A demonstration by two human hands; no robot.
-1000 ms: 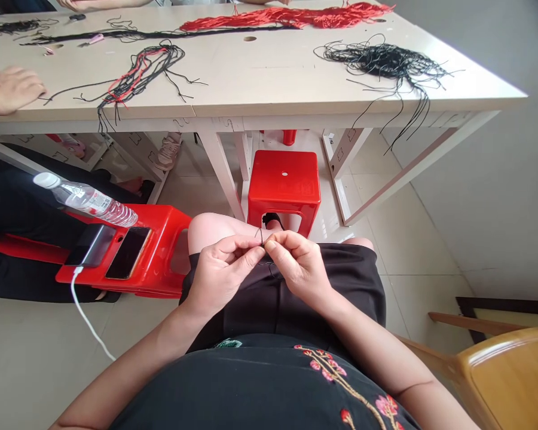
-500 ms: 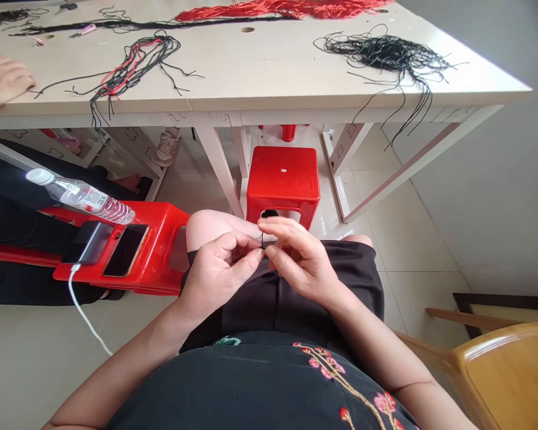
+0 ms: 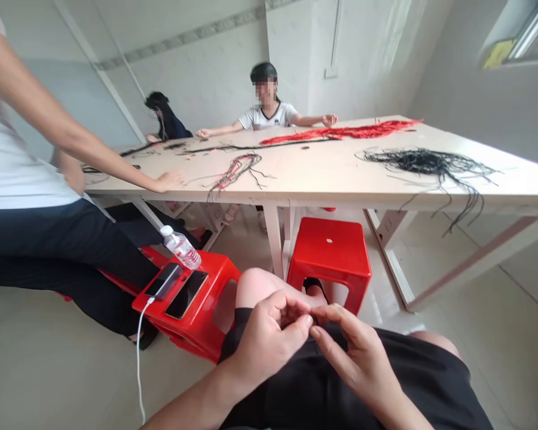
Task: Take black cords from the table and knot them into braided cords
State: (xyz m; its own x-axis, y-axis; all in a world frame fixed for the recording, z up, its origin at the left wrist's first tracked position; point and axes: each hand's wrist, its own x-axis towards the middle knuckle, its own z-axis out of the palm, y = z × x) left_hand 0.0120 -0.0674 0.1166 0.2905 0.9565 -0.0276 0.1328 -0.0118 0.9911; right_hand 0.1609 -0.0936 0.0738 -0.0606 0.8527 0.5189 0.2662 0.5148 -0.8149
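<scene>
Above my lap, my left hand (image 3: 278, 337) is closed in a pinch, thumb against the curled fingers, on a thin black cord (image 3: 314, 321). Only a tiny dark piece of that cord shows between the fingertips. My right hand (image 3: 358, 349) meets it from the other side, its thumb and forefinger tips closed around the same spot and almost touching the left thumb. The rest of the cord is hidden by the fingers or lost against the black clothing (image 3: 296, 388).
Cord bundles, black (image 3: 430, 162), red (image 3: 341, 132) and black-red (image 3: 237, 170), lie on the table (image 3: 314, 179). Red stools (image 3: 332, 251) stand below; one holds a bottle (image 3: 183, 249) and phone (image 3: 187, 294). A person (image 3: 27, 155) leans on the table at left; others sit across.
My view has tilted up and turned left, bringing the people and far wall into sight. My right fingers, raised and more spread before, have closed toward the left fingertips.
</scene>
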